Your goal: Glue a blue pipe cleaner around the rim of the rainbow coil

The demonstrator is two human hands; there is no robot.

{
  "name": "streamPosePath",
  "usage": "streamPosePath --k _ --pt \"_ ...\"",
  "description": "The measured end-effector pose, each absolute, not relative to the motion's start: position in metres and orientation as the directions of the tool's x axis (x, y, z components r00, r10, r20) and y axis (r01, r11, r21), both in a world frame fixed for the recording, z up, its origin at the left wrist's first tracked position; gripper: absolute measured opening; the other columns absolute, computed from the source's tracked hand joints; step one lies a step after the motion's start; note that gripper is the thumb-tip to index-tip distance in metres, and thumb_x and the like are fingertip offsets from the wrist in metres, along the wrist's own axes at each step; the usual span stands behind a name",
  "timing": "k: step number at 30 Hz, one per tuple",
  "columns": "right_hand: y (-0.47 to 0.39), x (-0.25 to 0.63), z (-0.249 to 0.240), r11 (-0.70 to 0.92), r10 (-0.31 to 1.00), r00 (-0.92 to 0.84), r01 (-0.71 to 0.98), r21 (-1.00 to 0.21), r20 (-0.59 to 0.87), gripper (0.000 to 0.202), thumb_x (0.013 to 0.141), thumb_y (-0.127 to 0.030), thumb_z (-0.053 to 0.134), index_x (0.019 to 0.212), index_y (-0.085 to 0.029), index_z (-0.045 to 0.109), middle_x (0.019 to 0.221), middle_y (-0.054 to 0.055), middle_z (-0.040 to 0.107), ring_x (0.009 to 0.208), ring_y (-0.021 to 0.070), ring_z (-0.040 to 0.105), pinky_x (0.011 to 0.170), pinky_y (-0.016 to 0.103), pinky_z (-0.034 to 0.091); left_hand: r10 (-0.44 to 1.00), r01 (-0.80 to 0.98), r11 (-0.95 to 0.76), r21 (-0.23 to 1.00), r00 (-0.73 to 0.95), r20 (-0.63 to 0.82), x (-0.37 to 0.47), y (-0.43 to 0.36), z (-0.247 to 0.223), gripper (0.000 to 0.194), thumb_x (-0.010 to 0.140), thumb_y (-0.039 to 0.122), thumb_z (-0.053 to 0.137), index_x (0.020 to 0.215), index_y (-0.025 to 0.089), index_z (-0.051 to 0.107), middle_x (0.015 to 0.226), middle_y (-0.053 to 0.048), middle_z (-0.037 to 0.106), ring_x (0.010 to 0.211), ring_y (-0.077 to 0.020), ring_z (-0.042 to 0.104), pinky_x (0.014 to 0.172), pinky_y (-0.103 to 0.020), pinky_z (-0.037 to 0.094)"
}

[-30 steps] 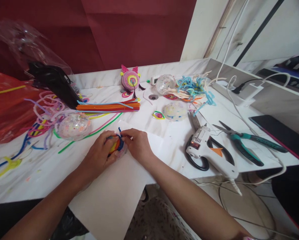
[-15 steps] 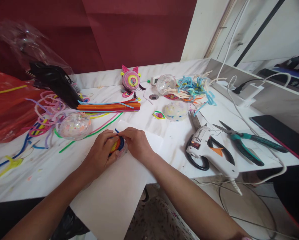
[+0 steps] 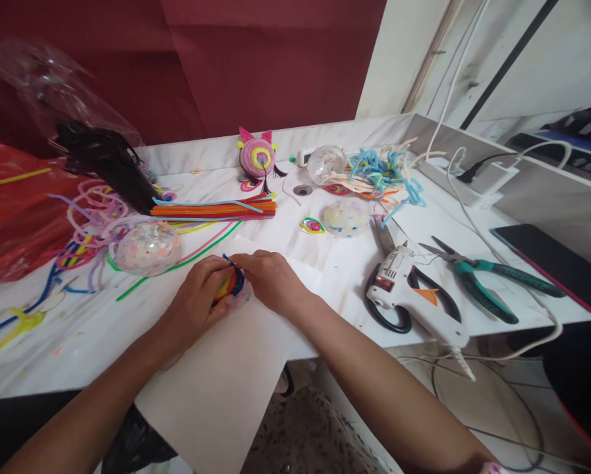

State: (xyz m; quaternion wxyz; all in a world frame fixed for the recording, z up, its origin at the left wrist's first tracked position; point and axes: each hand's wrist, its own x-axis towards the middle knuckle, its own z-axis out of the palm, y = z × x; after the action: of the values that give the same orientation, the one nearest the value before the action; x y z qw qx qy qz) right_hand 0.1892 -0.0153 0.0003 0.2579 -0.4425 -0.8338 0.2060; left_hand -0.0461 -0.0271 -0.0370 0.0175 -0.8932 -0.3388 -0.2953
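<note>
My left hand (image 3: 192,299) is wrapped round a clear plastic dome (image 3: 242,297) with yellow, orange and dark blue rings coiled on it. The outer ring is a dark blue pipe cleaner (image 3: 238,283), its short end sticking up between my hands. My right hand (image 3: 274,280) pinches at this pipe cleaner along the dome's upper right edge. My fingers hide part of the dome and its coils. A sheet of white paper (image 3: 221,382) lies beneath my hands and hangs over the table's front edge.
On the right lie a glue gun (image 3: 398,283), scissors (image 3: 387,240), pliers (image 3: 473,270) and a phone (image 3: 547,263). Behind are a pink eared ball (image 3: 257,157), orange pipe cleaners (image 3: 211,210) and a blue tangle (image 3: 374,171). Another clear dome (image 3: 149,249) sits left.
Both hands stay on the dome, which has tilted slightly. My left fingers have shifted a little over the coils. The view has moved slightly.
</note>
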Motion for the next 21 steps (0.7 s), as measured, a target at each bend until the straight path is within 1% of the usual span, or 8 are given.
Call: streamPosePath --k 3,7,10,12,14,17,19,21 --pt "-0.015 0.192 0.005 0.618 0.779 -0.573 0.633 -0.467 0.254 0.040 0.104 0.002 0.062 0.134 -0.021 0.078 0.109 0.008 0.086 0.100 0.0221 0.075 0.081 0.029 0.051 0.599 0.598 -0.777 0.196 0.606 0.524 -0.051 -0.023 -0.036 0.040 0.111 0.032 0.055 0.151 0.030 0.062 0.148 -0.011 0.068 0.137 -0.0348 0.067 0.117 -0.054 0.062" --pt "-0.011 0.191 0.013 0.692 0.718 -0.649 0.632 -0.348 0.250 0.036 0.104 0.005 0.061 0.128 -0.017 0.076 0.103 0.009 0.084 0.097 0.0234 0.073 0.076 0.031 0.049 0.622 0.575 -0.777 0.257 0.638 0.453 -0.063 -0.013 -0.037 0.041 0.110 0.038 0.056 0.149 0.031 0.064 0.151 -0.011 0.070 0.138 -0.0359 0.068 0.120 -0.057 0.060" --pt "-0.008 0.191 0.019 0.732 0.680 -0.696 0.623 -0.276 0.231 0.032 0.105 0.006 0.061 0.124 -0.015 0.076 0.099 0.010 0.084 0.096 0.0238 0.073 0.076 0.032 0.048 0.582 0.529 -0.810 0.253 0.674 0.454 -0.071 -0.006 -0.034 0.040 0.112 0.041 0.055 0.150 0.031 0.063 0.152 -0.013 0.070 0.143 -0.0353 0.066 0.124 -0.057 0.057" --pt "-0.007 0.192 0.020 0.738 0.673 -0.710 0.628 -0.245 0.208 0.029 0.107 0.004 0.061 0.125 -0.013 0.077 0.100 0.011 0.084 0.097 0.0241 0.073 0.075 0.032 0.047 0.588 0.545 -0.807 0.227 0.702 0.402 -0.073 -0.006 -0.027 0.042 0.112 0.041 0.056 0.153 0.031 0.062 0.155 -0.013 0.070 0.150 -0.0362 0.063 0.128 -0.059 0.054" --pt "-0.006 0.193 0.020 0.734 0.678 -0.711 0.636 -0.239 0.189 0.027 0.109 0.001 0.061 0.127 -0.011 0.078 0.102 0.013 0.084 0.097 0.0246 0.073 0.075 0.032 0.046 0.635 0.605 -0.771 0.198 0.711 0.302 -0.072 -0.011 -0.018 0.046 0.112 0.038 0.057 0.157 0.030 0.061 0.159 -0.011 0.069 0.156 -0.0379 0.058 0.132 -0.063 0.050" --pt "-0.005 0.194 0.016 0.721 0.691 -0.692 0.639 -0.270 0.208 0.029 0.108 0.001 0.064 0.131 -0.011 0.078 0.103 0.013 0.084 0.096 0.0243 0.072 0.075 0.033 0.046 0.708 0.683 -0.706 0.185 0.676 0.204 -0.065 -0.025 -0.006 0.048 0.113 0.036 0.051 0.160 0.027 0.060 0.167 -0.012 0.065 0.159 -0.0390 0.056 0.131 -0.065 0.051" --pt "-0.005 0.194 0.012 0.718 0.694 -0.678 0.629 -0.298 0.242 0.032 0.105 0.003 0.066 0.132 -0.012 0.077 0.102 0.012 0.083 0.094 0.0234 0.071 0.074 0.032 0.045 0.738 0.710 -0.675 0.202 0.641 0.211 -0.059 -0.034 -0.005 0.048 0.114 0.037 0.047 0.159 0.024 0.061 0.169 -0.015 0.063 0.158 -0.0402 0.057 0.130 -0.067 0.052" --pt "-0.005 0.195 0.008 0.725 0.687 -0.675 0.615 -0.310 0.268 0.032 0.105 0.003 0.065 0.130 -0.012 0.078 0.100 0.011 0.082 0.092 0.0227 0.070 0.073 0.032 0.044 0.763 0.729 -0.645 0.229 0.596 0.249 -0.052 -0.041 -0.007 0.048 0.114 0.038 0.046 0.158 0.024 0.060 0.167 -0.016 0.064 0.157 -0.0406 0.058 0.130 -0.068 0.052"
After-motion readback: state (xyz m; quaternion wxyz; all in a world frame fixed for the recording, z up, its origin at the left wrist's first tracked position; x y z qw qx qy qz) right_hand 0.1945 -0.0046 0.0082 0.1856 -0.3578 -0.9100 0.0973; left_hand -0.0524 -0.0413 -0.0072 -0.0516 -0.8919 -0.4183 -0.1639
